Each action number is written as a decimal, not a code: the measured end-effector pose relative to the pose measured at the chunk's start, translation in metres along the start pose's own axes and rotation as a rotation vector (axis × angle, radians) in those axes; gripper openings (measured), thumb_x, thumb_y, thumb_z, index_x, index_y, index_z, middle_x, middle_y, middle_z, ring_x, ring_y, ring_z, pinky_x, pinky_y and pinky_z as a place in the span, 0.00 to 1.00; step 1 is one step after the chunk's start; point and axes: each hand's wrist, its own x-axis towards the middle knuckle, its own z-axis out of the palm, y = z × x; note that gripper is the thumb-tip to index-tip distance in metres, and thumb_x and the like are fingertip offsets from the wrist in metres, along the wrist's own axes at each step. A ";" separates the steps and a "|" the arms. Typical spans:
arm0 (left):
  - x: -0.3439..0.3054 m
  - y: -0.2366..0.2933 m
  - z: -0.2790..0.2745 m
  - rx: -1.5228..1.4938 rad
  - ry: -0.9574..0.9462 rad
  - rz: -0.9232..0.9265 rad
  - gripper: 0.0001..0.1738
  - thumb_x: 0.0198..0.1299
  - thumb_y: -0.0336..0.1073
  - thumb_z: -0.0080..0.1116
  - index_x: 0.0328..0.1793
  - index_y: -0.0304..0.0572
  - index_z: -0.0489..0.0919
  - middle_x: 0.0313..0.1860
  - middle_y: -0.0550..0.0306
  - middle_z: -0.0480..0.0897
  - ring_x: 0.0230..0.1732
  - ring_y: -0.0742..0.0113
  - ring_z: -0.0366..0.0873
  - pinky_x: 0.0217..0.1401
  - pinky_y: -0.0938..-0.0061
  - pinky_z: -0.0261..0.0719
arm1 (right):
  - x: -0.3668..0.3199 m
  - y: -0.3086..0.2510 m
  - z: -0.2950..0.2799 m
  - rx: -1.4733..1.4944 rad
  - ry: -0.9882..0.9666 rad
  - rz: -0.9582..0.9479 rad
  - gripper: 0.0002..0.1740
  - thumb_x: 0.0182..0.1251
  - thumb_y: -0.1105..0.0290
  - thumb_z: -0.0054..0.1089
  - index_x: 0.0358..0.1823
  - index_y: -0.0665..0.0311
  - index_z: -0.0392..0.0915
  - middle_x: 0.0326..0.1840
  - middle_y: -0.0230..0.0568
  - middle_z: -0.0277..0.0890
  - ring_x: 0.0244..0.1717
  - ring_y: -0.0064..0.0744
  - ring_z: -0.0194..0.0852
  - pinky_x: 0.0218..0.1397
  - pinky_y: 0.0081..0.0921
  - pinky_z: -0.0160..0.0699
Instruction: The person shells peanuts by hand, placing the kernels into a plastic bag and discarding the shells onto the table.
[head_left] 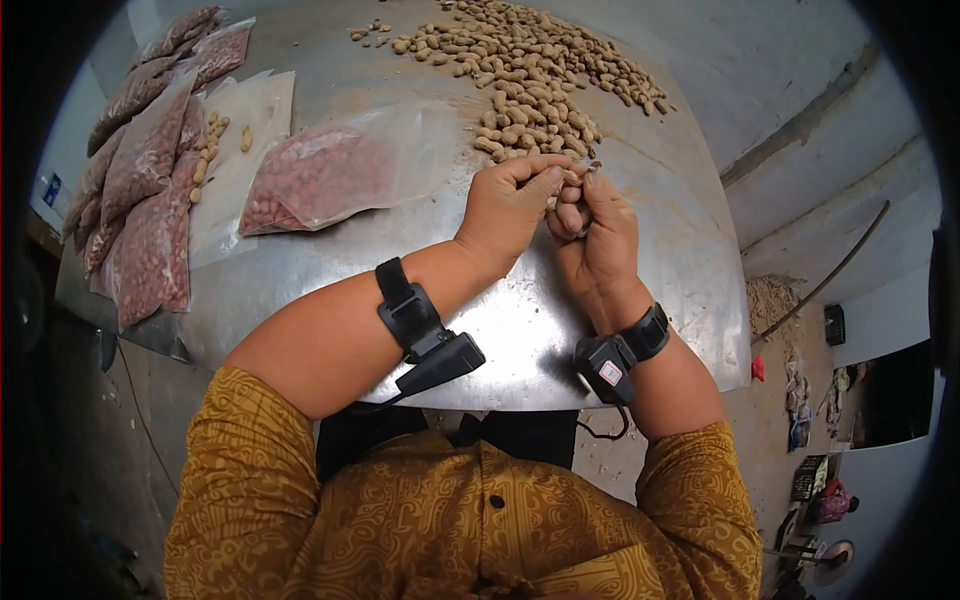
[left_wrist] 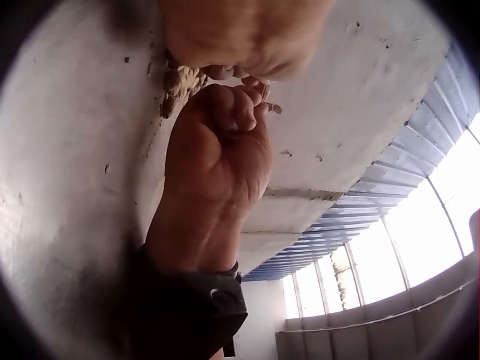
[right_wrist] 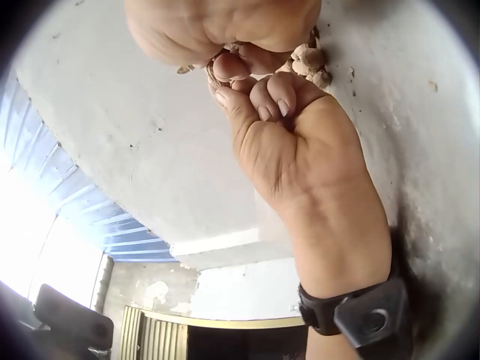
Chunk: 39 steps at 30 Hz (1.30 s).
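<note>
Pinching a peanut [head_left: 573, 180] btwn thumb & index, the person's L hand [head_left: 505, 210] meets the R hand [head_left: 606, 235], whose thumb & curled fingers grip the same nut. So hands are tog., both clamped on it; exact finger contact is partly hidden, can't tell more. The nut's over the metal tbl [head_left: 690, 250], nr the close end of a big peanut heap [head_left: 525, 115]. Off to the L, a clear bag of reddish kernels [head_left: 320, 175] lies on the tbl; further L, more filled bags [head_left: 150, 150] are piled up, w/ some loose peanuts [head_left: 207, 155] beside them. Blk wrist devices, L cam [head_left: 445, 362] & R cam [head_left: 607, 370], are strapped on. Shirt [head_left: 420, 530] = patterned, yellow-brown.
</note>
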 end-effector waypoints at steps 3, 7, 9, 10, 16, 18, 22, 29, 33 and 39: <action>0.002 -0.003 -0.006 -0.156 -0.050 -0.076 0.10 0.63 0.30 0.50 0.45 0.34 0.79 0.30 0.63 0.78 0.21 0.85 0.64 0.20 0.89 0.62 | 0.001 0.000 -0.002 -0.073 0.017 -0.046 0.09 0.68 0.69 0.49 0.42 0.67 0.74 0.29 0.32 0.71 0.20 0.17 0.62 0.23 0.13 0.61; 0.002 -0.002 -0.007 -0.358 -0.036 -0.168 0.10 0.64 0.31 0.49 0.49 0.37 0.76 0.30 0.63 0.76 0.18 0.85 0.59 0.18 0.89 0.57 | 0.004 -0.002 -0.008 -0.341 -0.077 -0.153 0.08 0.67 0.72 0.50 0.44 0.67 0.74 0.33 0.34 0.74 0.22 0.16 0.63 0.24 0.11 0.63; 0.003 -0.001 -0.010 -0.444 -0.043 -0.223 0.10 0.64 0.32 0.48 0.49 0.38 0.74 0.30 0.64 0.74 0.18 0.84 0.58 0.18 0.89 0.56 | 0.003 -0.006 -0.009 -0.562 -0.121 -0.222 0.09 0.66 0.74 0.50 0.45 0.66 0.75 0.35 0.35 0.75 0.24 0.17 0.66 0.26 0.12 0.65; 0.002 0.000 -0.011 -0.463 -0.056 -0.249 0.08 0.65 0.33 0.47 0.47 0.39 0.74 0.29 0.64 0.73 0.18 0.84 0.58 0.18 0.88 0.56 | 0.001 -0.009 -0.007 -0.694 -0.117 -0.254 0.09 0.65 0.76 0.51 0.46 0.66 0.75 0.36 0.35 0.75 0.26 0.18 0.69 0.28 0.14 0.68; 0.003 0.002 -0.014 -0.633 -0.065 -0.394 0.06 0.65 0.35 0.46 0.38 0.42 0.72 0.27 0.66 0.70 0.18 0.83 0.59 0.18 0.87 0.56 | 0.005 -0.018 0.000 -1.240 -0.283 -0.689 0.13 0.56 0.79 0.58 0.45 0.62 0.78 0.37 0.39 0.75 0.36 0.31 0.76 0.38 0.21 0.75; 0.006 -0.002 -0.018 -0.703 -0.088 -0.436 0.06 0.64 0.35 0.46 0.37 0.43 0.72 0.26 0.66 0.70 0.18 0.82 0.59 0.18 0.87 0.55 | 0.004 -0.022 0.002 -1.307 -0.348 -0.719 0.14 0.54 0.79 0.61 0.44 0.61 0.78 0.37 0.40 0.74 0.37 0.33 0.76 0.39 0.22 0.75; 0.007 -0.006 -0.018 -0.734 -0.079 -0.505 0.07 0.62 0.34 0.45 0.34 0.43 0.73 0.23 0.67 0.70 0.17 0.82 0.59 0.18 0.86 0.55 | 0.003 -0.028 0.003 -1.358 -0.409 -0.667 0.15 0.53 0.79 0.62 0.43 0.60 0.79 0.37 0.39 0.74 0.37 0.32 0.76 0.39 0.21 0.75; 0.009 -0.007 -0.017 -0.681 -0.076 -0.533 0.09 0.64 0.36 0.45 0.37 0.40 0.74 0.20 0.66 0.68 0.15 0.80 0.56 0.17 0.85 0.55 | 0.008 -0.022 -0.008 -1.083 -0.254 -0.519 0.12 0.58 0.77 0.59 0.45 0.65 0.77 0.34 0.33 0.74 0.35 0.24 0.74 0.36 0.18 0.74; 0.006 -0.006 -0.017 -0.478 -0.089 -0.435 0.13 0.67 0.40 0.44 0.47 0.39 0.71 0.17 0.68 0.63 0.13 0.80 0.52 0.16 0.84 0.53 | 0.018 -0.031 -0.022 -0.518 -0.020 -0.177 0.08 0.64 0.72 0.54 0.40 0.69 0.75 0.27 0.33 0.71 0.22 0.16 0.63 0.22 0.15 0.60; 0.013 -0.001 -0.025 -0.295 0.061 -0.278 0.13 0.69 0.39 0.40 0.52 0.40 0.69 0.15 0.69 0.58 0.14 0.81 0.51 0.16 0.84 0.52 | 0.038 -0.116 -0.076 -0.227 0.256 -0.268 0.09 0.63 0.69 0.49 0.34 0.69 0.72 0.28 0.40 0.71 0.16 0.19 0.57 0.18 0.16 0.54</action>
